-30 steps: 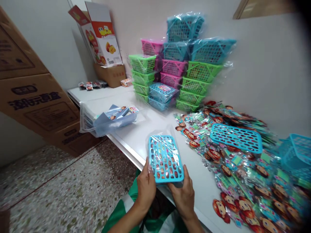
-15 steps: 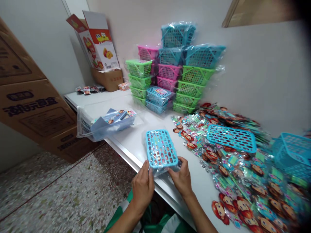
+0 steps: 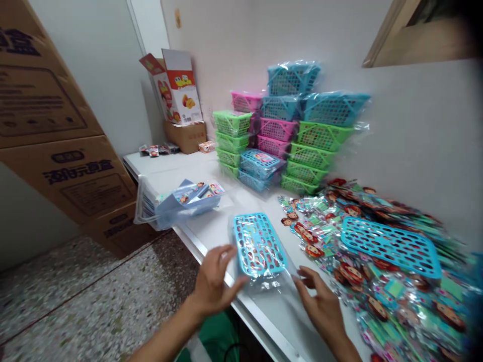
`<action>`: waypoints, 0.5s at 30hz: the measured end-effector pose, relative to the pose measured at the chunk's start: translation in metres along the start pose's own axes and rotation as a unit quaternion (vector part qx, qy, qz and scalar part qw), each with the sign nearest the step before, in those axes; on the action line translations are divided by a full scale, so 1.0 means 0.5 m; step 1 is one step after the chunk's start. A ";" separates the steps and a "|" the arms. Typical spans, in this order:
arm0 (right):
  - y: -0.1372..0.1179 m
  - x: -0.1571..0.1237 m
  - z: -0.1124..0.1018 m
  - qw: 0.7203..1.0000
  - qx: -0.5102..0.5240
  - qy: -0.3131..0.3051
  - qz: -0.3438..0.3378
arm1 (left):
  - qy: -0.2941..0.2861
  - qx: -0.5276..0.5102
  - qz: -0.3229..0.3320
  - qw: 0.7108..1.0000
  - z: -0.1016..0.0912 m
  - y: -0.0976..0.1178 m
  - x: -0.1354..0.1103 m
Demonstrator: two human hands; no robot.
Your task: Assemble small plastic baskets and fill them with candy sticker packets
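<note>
A single wide view comes from a camera worn on the person's head, near the front edge of a white table, looking forward and down across it. The table runs slantwise, its nearest part at the lower right, its far end at the upper left. The left hand and right hand appear close to the camera by the table's front edge, forearms entering from below. Behind the table, the view meets a pale wall; left of the table, it takes in speckled floor and brown cartons, which look slanted. A printed box at the table's far end is distant.
</note>
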State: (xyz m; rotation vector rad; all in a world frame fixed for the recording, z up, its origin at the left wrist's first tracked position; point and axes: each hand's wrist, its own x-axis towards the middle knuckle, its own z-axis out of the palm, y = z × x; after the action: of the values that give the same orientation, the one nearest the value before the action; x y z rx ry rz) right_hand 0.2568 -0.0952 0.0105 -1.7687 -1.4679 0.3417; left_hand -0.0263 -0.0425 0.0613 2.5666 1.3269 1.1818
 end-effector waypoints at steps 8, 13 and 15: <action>-0.112 0.116 -0.077 0.980 0.032 -0.184 -0.075 | -0.066 0.218 -0.107 0.968 -0.012 -0.254 0.231; -0.296 0.282 -0.060 0.941 0.091 -0.299 -0.132 | -0.116 0.246 -0.118 0.955 0.001 -0.277 0.231; -0.365 0.374 0.013 0.924 0.061 -0.315 -0.210 | -0.121 0.247 -0.113 0.955 0.004 -0.272 0.219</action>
State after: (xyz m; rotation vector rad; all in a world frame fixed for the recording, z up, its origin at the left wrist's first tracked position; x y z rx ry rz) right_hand 0.1789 0.0810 0.1868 -1.2403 -2.1688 0.8059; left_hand -0.0804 0.1225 0.0810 2.6356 1.9851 0.5244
